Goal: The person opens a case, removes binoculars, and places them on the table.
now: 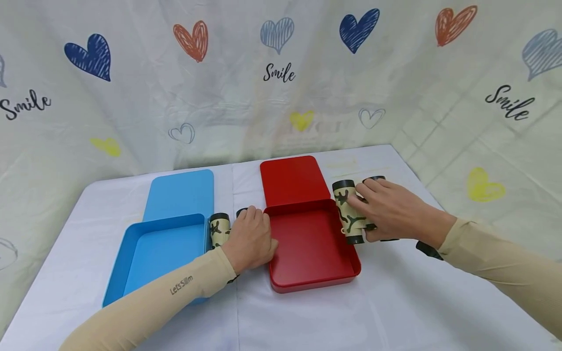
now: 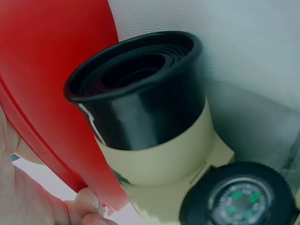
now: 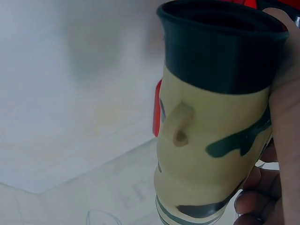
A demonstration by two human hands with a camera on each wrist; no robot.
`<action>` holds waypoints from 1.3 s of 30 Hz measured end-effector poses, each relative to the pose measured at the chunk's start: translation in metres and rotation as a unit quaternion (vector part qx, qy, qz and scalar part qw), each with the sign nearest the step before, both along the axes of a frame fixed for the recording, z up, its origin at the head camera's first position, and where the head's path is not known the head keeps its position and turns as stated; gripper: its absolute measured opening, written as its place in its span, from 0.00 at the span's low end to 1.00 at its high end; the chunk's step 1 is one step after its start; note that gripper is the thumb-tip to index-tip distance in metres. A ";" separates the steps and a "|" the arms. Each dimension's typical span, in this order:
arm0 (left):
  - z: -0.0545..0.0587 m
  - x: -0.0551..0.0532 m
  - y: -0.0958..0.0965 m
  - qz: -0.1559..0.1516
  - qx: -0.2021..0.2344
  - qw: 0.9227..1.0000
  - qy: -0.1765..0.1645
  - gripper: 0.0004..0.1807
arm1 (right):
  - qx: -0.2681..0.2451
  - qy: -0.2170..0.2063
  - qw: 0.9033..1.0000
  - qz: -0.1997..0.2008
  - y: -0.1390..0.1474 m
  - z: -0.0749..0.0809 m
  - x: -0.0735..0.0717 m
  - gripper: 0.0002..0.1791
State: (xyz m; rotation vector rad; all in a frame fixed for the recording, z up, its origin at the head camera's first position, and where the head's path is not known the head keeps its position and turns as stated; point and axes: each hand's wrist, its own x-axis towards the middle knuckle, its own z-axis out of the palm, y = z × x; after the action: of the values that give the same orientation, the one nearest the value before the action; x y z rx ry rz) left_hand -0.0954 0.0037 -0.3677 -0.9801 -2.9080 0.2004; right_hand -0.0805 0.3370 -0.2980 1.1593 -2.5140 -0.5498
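Observation:
My right hand (image 1: 391, 207) grips camouflage-patterned binoculars (image 1: 350, 214), with the fingers over the top and the thumb on the near barrel. One barrel overlaps the right rim of a red box (image 1: 311, 243). In the right wrist view, a barrel with a dark green end and a small strap loop fills the middle. My left hand (image 1: 251, 239) is at the red box's left wall, its thumb and fingers pinching the rim. Under the left wrist stands a second pair of binoculars (image 1: 220, 228), partly hidden by the hand; its compass (image 2: 241, 201) shows in the left wrist view.
A light blue box (image 1: 164, 253) without anything inside stands at the left, partly behind the left sleeve. Its blue lid (image 1: 180, 195) lies behind it. The red lid (image 1: 295, 181) is behind the red box. A white cloth (image 1: 303, 321) covers the table, with a heart-printed curtain (image 1: 246, 97) at the back.

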 end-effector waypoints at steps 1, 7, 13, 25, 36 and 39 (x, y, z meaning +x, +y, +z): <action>0.000 0.000 0.000 0.000 0.000 1.000 0.001 0.21 | -0.001 0.000 1.000 0.000 0.001 0.000 0.000 0.34; 0.000 0.000 0.000 0.000 -0.001 1.000 0.004 0.21 | 0.007 -0.008 1.000 -0.010 0.008 0.000 0.002 0.33; -0.001 0.001 0.001 0.000 0.001 1.000 0.006 0.21 | 0.008 -0.001 1.000 -0.015 0.017 -0.003 0.000 0.32; -0.002 0.000 0.001 -0.003 -0.002 1.000 0.011 0.21 | -0.004 0.002 1.000 -0.008 0.036 -0.014 -0.003 0.31; -0.003 0.000 0.001 -0.004 -0.003 1.000 0.015 0.20 | -0.007 0.002 1.000 -0.008 0.048 -0.028 -0.004 0.33; -0.003 0.000 0.001 -0.005 0.001 1.000 0.015 0.20 | -0.007 -0.005 1.000 -0.008 0.049 -0.033 -0.003 0.32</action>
State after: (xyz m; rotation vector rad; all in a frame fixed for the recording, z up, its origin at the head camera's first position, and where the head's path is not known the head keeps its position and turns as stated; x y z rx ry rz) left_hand -0.0953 0.0047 -0.3704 -0.9814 -2.8759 0.2109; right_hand -0.0835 0.3861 -0.3307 1.1399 -2.5329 -0.5317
